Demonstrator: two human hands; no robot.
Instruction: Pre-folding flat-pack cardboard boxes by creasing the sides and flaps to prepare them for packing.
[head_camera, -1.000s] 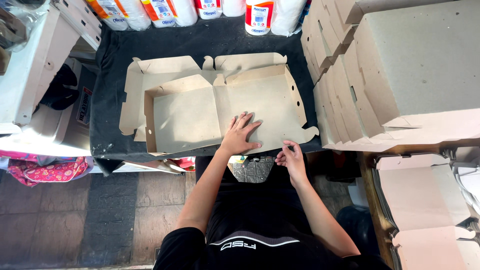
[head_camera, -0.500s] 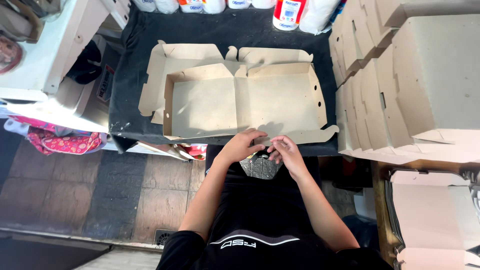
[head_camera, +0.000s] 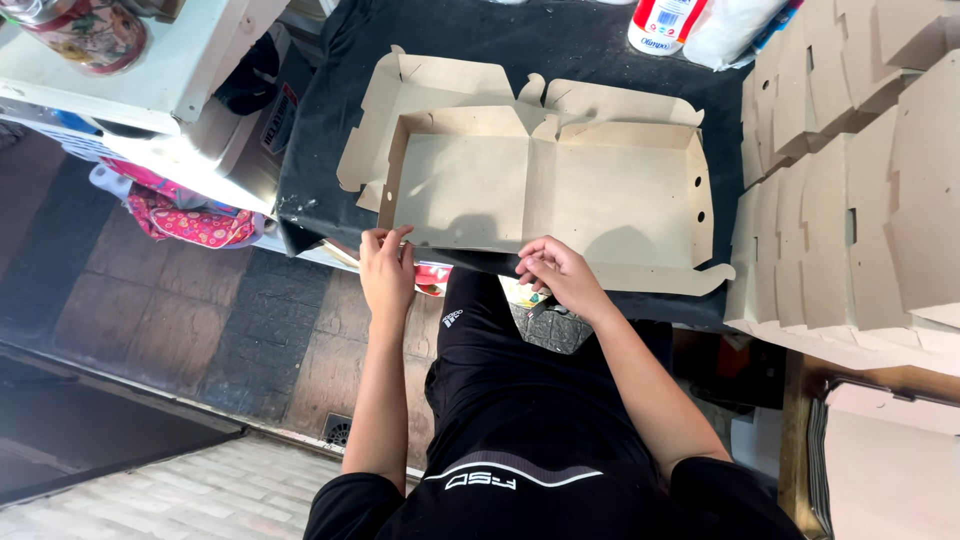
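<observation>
Item: flat brown cardboard box (head_camera: 545, 190), part-folded, lying open on a table draped in black cloth (head_camera: 320, 150), its near edge at the table's front, directly beyond both sets of fingertips. Left hand (head_camera: 386, 270): fingers narrowed in a pinch on the box's near-left corner flap. Right hand (head_camera: 556, 274): fingers curled close together against the near long flap, right of centre; whether they grip the flap or only press on it cannot be told. Far wall and left side wall of the box stand partly raised; the near flap lies flat, running rightward past the right hand's fingers to a notched tab. Step in hand, as judged: raising the near wall of the box. Next move, as judged, calls for both hands lifting the flap together, keeping the crease straight, and tucking the corner tabs without tearing. Well right of the right hand: stack of folded boxes (head_camera: 850, 200). Beyond the box, far from the fingers: a red-and-white bottle (head_camera: 665, 25).
</observation>
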